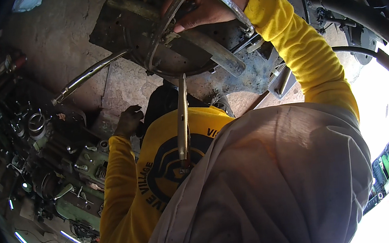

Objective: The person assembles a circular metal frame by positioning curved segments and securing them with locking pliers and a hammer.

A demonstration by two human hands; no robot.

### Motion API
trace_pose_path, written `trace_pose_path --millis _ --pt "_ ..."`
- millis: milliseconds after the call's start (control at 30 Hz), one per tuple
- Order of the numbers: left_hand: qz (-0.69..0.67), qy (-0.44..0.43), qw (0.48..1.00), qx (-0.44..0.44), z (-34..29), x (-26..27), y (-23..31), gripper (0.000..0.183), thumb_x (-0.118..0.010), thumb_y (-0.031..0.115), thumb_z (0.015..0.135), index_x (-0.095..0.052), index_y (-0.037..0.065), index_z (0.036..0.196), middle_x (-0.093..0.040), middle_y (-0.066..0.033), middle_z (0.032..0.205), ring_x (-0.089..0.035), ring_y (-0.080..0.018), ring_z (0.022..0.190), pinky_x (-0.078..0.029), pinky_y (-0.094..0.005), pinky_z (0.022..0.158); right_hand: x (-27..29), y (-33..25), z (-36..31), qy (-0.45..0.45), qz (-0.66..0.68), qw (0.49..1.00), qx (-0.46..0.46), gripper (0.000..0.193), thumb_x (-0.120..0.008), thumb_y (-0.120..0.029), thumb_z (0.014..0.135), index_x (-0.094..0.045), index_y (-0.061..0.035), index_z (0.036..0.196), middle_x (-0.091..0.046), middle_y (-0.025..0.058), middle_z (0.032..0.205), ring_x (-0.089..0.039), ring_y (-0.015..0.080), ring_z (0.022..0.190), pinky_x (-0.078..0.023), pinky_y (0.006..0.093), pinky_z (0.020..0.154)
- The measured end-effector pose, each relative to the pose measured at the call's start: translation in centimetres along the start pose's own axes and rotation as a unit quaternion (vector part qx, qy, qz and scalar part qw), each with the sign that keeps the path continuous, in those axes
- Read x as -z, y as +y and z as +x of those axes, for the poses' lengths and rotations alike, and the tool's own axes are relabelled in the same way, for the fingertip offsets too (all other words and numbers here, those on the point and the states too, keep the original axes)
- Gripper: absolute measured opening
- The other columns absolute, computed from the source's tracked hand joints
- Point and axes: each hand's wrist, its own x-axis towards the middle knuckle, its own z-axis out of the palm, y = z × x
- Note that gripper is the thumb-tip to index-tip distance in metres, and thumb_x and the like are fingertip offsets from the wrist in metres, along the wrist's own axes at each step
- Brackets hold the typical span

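My right hand (218,4) reaches through a bent metal hoop (159,37) on a dark, greasy metal stand. Its thumb presses down beside a small metal piece (170,37); the other fingers are partly behind the hoop, so what they grip is hidden. Under the hand, a thick dull tube (215,53) lies across a dark flat plate (106,28). Two metal bars stick out from the hoop: a shiny rod (90,77) toward the left and a flat bar (183,118) toward my body. Low at my left side, my left hand (130,121) hangs with fingers loosely apart, apparently holding nothing.
A green lathe-like machine (82,199) with several levers stands at the left. Dark frame tubes (358,9) and a black hose (353,49) crowd the right. A pale bag (26,3) lies on the stained concrete floor (65,40). Grey-brown cloth (266,175) covers my lower view.
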Motion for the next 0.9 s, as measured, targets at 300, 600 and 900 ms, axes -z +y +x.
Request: trace_pose_path --millis 300,600,900 --pt "-0.005 0.004 1.000 0.007 0.9 0.3 -3.0 0.051 -0.059 0.018 0.085 -0.055 -0.005 0.131 -0.072 -0.0190 0.092 -0.072 -0.0248 0.071 -0.055 -0.0349 0.061 3.3 0.4 -3.7 0.039 -0.325 0.944 -0.025 0.029 -0.069 -0.019 0.080 -0.070 -0.0070 0.107 -0.064 0.0185 0.112 -0.065 0.0381 0.093 -0.054 0.0452 0.081" --pt "0.434 0.093 0.752 -0.487 3.7 1.8 -6.2 0.048 -0.059 0.017 0.085 -0.058 -0.006 0.127 -0.072 -0.0207 0.099 -0.073 -0.0262 0.075 -0.058 -0.0344 0.069 2.4 -1.2 -3.5 -0.006 -0.229 0.969 -0.093 0.034 -0.071 -0.030 0.085 -0.066 -0.0050 0.107 -0.066 0.0190 0.104 -0.064 0.0392 0.095 -0.053 0.0455 0.083" --pt "0.143 -0.030 0.978 -0.151 2.9 1.7 -5.2 0.050 -0.058 0.017 0.086 -0.056 -0.007 0.129 -0.071 -0.0210 0.100 -0.073 -0.0238 0.076 -0.058 -0.0346 0.068 1.7 0.5 -3.2 -0.011 -0.121 0.992 -0.027 0.040 -0.075 -0.036 0.087 -0.065 -0.0043 0.109 -0.065 0.0205 0.107 -0.063 0.0371 0.097 -0.051 0.0434 0.086"
